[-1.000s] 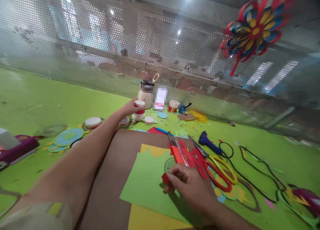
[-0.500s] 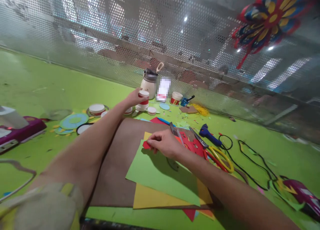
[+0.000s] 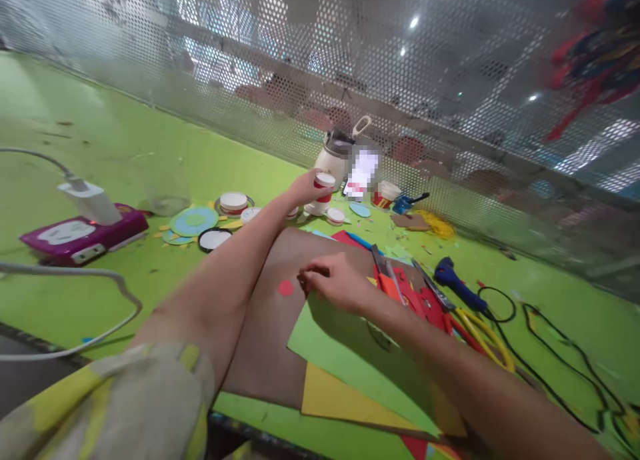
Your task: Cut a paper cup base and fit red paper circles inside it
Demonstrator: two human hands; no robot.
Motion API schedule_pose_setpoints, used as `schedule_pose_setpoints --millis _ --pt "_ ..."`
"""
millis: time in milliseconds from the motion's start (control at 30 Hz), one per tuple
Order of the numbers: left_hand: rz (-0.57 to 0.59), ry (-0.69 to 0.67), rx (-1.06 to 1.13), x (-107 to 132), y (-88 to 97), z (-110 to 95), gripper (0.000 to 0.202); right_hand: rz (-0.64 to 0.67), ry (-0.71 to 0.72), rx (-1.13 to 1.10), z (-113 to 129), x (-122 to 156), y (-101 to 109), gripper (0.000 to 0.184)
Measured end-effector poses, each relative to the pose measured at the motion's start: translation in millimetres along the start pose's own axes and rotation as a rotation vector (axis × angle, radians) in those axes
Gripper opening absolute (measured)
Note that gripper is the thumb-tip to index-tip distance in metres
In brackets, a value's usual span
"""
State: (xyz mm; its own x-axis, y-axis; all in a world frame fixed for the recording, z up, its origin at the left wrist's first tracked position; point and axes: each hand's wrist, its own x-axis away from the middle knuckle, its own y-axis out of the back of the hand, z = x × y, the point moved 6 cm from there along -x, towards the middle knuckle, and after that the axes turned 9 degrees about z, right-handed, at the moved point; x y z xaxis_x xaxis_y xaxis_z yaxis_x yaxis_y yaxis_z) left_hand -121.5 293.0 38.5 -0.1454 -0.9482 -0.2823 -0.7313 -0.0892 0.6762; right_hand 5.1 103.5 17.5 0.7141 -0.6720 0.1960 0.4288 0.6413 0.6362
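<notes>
Near the back of the green table, my left hand (image 3: 304, 188) is wrapped round a small white tub with a red band (image 3: 324, 192). My right hand (image 3: 337, 283) hovers over the upper left of a paper stack, thumb and finger pinched; whatever lies between the tips is too dark to make out. Just left of those fingertips, a red paper disc (image 3: 285, 287) lies flat on a brown board (image 3: 270, 327). Under the hand are a green sheet (image 3: 345, 353) and a yellow sheet (image 3: 340, 393).
Scissors with yellow handles (image 3: 483, 340), a blue glue gun (image 3: 457, 283) and red paper scraps (image 3: 425, 303) lie at right. A purple power strip (image 3: 75, 237) is at left. Behind stand a bottle (image 3: 333, 159), a phone (image 3: 363, 173) and a paper cup (image 3: 386, 195).
The red paper that was in my right fingers now rests on the brown board. My right hand has shifted left over the sheets. My left hand keeps hold of the tub; the view has turned left.
</notes>
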Motion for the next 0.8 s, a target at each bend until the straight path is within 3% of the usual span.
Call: schedule_pose_setpoints --millis 200,333,467,633,800 --pt "0.01 -0.009 -0.012 1 1.9 -3 0.036 -0.186 0.068 0.095 -16 56 24 0.016" --pt "0.009 -0.016 -0.021 2 4.7 -5 0.036 -0.192 0.165 0.212 -20 70 26 0.014" --pt "0.024 -0.07 -0.016 1 4.0 -7 0.037 -0.09 0.259 0.315 -3 49 14 0.015" --pt "0.073 -0.125 0.004 -3 -3.6 -7 0.037 0.136 0.37 0.456 32 3 -5 0.035" --pt "0.086 -0.096 0.034 -5 -8.4 0 0.037 0.307 0.355 0.513 35 -19 -13 0.02"
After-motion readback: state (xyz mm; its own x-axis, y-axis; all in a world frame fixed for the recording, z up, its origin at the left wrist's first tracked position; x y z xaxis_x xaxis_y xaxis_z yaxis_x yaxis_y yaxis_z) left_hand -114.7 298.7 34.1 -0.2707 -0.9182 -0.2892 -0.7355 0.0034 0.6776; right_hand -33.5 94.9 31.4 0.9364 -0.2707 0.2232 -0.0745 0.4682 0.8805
